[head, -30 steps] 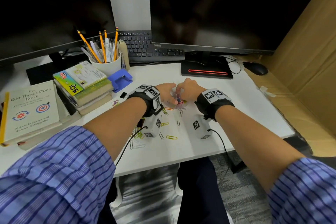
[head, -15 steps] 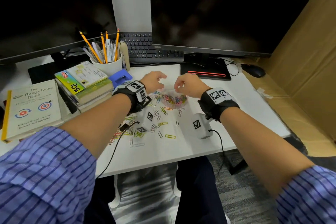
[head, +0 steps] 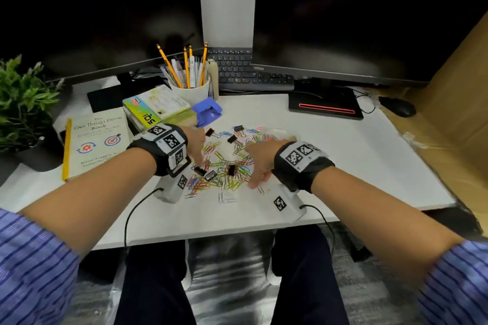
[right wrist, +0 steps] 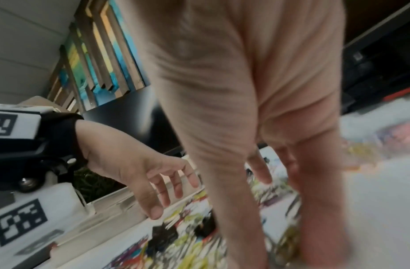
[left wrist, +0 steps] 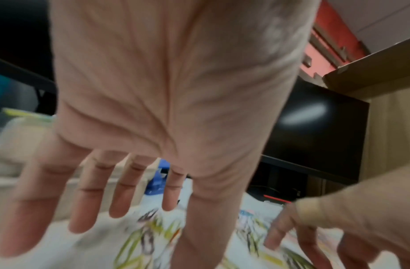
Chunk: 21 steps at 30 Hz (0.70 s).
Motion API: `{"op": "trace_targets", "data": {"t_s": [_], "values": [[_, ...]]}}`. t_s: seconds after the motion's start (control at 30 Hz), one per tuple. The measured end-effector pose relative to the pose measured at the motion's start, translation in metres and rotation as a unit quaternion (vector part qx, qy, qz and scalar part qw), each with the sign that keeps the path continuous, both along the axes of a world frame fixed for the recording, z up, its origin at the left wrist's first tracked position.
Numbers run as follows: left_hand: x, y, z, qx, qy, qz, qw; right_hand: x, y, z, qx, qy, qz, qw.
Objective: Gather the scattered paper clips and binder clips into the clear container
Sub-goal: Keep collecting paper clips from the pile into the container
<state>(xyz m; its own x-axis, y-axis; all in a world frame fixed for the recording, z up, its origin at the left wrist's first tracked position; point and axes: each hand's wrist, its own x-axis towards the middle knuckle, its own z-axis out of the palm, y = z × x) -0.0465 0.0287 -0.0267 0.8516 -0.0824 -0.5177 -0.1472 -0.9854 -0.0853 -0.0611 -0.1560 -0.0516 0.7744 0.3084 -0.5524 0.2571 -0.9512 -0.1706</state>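
Note:
Many coloured paper clips (head: 227, 166) lie scattered on the white desk (head: 356, 166) between my hands. Several black binder clips (head: 200, 171) sit among them, one further back (head: 210, 132). The clear container (head: 280, 133) is at the pile's far right edge; it is faint, and I cannot tell if it stands upright. My left hand (head: 197, 155) hovers over the pile's left side with fingers (left wrist: 84, 209) spread and straight, holding nothing. My right hand (head: 257, 163) reaches down onto the clips at the right, fingers (right wrist: 261, 172) extended, thumb near the desk.
Left of the pile are a stack of books (head: 155, 111), a blue hole punch (head: 207, 112) and a white cup of pencils (head: 191, 90). A keyboard (head: 245, 74), a black device with a red light (head: 326, 108) and a mouse (head: 397, 107) lie behind. A plant (head: 23, 103) stands far left.
Both hands left the container and drew apart and towards me. The clips that sat at the container now lie spread across the desk.

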Motion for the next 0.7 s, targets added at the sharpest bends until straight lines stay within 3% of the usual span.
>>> {"op": "trace_targets", "data": {"t_s": [0.2, 0.4, 0.7], "values": [[-0.001, 0.008, -0.017, -0.077, -0.006, 0.034, 0.996, 0.014, 0.017, -0.005, 0.062, -0.047, 0.013, 0.997], [0.001, -0.007, -0.018, -0.095, -0.016, -0.008, 0.995, 0.023, 0.030, -0.014, 0.087, -0.109, 0.030, 0.990], [0.011, -0.002, -0.024, -0.179, -0.001, 0.057, 0.982, 0.033, 0.042, -0.018, 0.103, -0.106, 0.028, 0.989]]}}
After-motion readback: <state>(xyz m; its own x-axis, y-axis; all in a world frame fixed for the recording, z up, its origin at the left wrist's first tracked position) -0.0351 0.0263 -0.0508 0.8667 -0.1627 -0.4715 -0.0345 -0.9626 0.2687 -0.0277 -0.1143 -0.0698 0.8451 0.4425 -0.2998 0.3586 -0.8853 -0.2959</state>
